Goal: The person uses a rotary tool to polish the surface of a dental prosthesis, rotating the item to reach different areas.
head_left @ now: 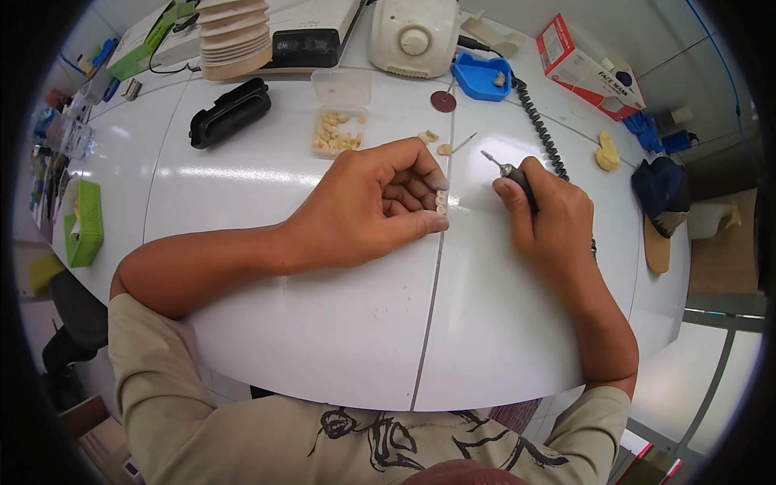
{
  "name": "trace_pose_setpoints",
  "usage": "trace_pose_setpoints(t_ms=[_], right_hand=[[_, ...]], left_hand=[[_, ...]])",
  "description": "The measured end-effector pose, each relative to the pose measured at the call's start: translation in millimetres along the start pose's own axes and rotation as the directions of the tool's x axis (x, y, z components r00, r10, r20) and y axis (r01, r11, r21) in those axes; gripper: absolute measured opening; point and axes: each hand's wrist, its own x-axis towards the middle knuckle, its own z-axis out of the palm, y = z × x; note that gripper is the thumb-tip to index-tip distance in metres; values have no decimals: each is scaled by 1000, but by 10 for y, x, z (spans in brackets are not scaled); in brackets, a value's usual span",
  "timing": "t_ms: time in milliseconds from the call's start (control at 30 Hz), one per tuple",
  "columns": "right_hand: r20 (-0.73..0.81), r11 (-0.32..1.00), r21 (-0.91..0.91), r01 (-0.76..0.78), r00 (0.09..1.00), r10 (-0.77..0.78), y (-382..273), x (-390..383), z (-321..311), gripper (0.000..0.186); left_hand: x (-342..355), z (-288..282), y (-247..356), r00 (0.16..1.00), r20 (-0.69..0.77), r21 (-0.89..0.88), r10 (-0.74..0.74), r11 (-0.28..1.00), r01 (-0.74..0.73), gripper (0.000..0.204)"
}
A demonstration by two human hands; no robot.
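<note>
My left hand (368, 206) pinches a short row of white artificial teeth (441, 202) between thumb and forefinger, its other fingers curled in. My right hand (554, 214) is closed round a dark rotary handpiece (521, 184). The handpiece's thin metal bur (490, 157) points up and left, a short gap away from the teeth. Beyond my left hand lies an open clear plastic box (339, 129) of loose cream-coloured teeth. A small yellowish piece (444, 149) and a slim metal bit (465, 143) lie on the table past my fingertips.
A coiled black cord (540, 121) runs beside my right hand. At the back stand a cream control unit (414, 40), a blue tray (482, 78) and a red-and-white carton (590, 69). A black case (230, 113) lies back left, a green basket (86, 222) far left. A yellow lump (606, 152) sits right.
</note>
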Motion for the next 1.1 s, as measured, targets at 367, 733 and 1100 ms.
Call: trace_pose_setpoints(t_ms=[367, 733, 1100], right_hand=[[-33, 984, -169, -56, 998, 51, 107, 82, 22, 45], [-8, 975, 62, 213, 977, -213, 37, -28, 2, 47], [35, 968, 27, 250, 967, -251, 8, -48, -13, 49]], left_hand=[[26, -2, -65, 995, -16, 63, 102, 993, -101, 34], [2, 7, -45, 999, -1, -59, 32, 998, -32, 32], [-8, 9, -28, 997, 24, 45, 72, 996, -73, 35]])
